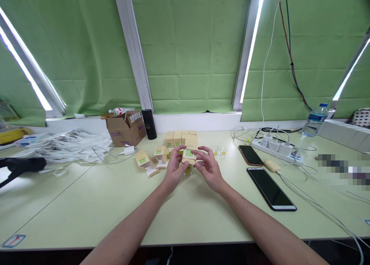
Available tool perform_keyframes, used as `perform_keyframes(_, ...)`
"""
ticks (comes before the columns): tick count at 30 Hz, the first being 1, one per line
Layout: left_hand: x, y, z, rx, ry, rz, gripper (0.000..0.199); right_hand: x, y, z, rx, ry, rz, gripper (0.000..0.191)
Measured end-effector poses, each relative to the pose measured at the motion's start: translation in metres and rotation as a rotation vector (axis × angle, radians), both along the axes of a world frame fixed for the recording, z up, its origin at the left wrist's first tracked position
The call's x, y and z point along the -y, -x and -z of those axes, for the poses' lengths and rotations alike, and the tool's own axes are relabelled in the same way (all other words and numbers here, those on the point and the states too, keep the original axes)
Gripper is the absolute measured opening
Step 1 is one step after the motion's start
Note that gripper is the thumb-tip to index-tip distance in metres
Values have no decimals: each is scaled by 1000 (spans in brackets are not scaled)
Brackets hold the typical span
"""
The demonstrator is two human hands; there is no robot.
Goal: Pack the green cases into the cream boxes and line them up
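Note:
Near the middle of the table, my left hand (174, 167) grips the left side of a small kraft box (189, 154) with a green label. Fingers of my right hand (210, 168) rest on the box's right side. Just below the box sits a small clear container with something yellow (188, 170), partly covered by it. Two kraft boxes with open flaps, one nearer (143, 161) and one farther (160, 153), lie left of my hands. Behind is a row of several similar boxes (173, 137). Small clear containers (222, 152) stand behind my right hand.
A cardboard carton (125, 130) and a black cylinder (149, 124) stand at the back left, beside piled white straps (72, 145). Two phones (251, 155) (271, 188), a power strip (277, 149) and cables lie right. A water bottle (315, 120) stands at the back right.

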State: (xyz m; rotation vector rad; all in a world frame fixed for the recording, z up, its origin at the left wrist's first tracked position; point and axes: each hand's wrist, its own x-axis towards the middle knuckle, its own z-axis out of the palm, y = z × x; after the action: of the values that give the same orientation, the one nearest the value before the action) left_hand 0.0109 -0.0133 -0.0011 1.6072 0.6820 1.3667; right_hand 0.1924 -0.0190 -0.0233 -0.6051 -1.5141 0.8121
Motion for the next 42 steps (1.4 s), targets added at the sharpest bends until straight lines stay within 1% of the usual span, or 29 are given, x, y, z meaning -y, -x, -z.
perform_keyframes(7,-1,-1,2,-7,-16,-29,58,1,1,-1,25,-9,11,40)
perform_keyframes(10,-1,-1,3,-33,-44,-66,55,0,1,0,21,-7,27,40)
perform_keyframes(14,-3,-2,3,-73,-126,-128,50,-1,2,0,15,-5,44,37)
perform_keyframes(18,-6,-3,3,-101,-244,-229,42,-2,2,1,-4,-16,55,35)
perform_keyframes(20,-7,-3,4,-112,-277,-264,39,-3,2,1,-7,-19,61,35)
perform_keyframes(30,-13,-6,11,-95,-302,-299,35,-4,3,2,-5,-32,85,34)
perform_keyframes(37,-13,-6,11,-89,-318,-353,29,-4,4,0,-2,-54,107,28)
perform_keyframes(42,-11,-5,10,-133,-377,-391,29,-1,4,0,41,-60,116,32)
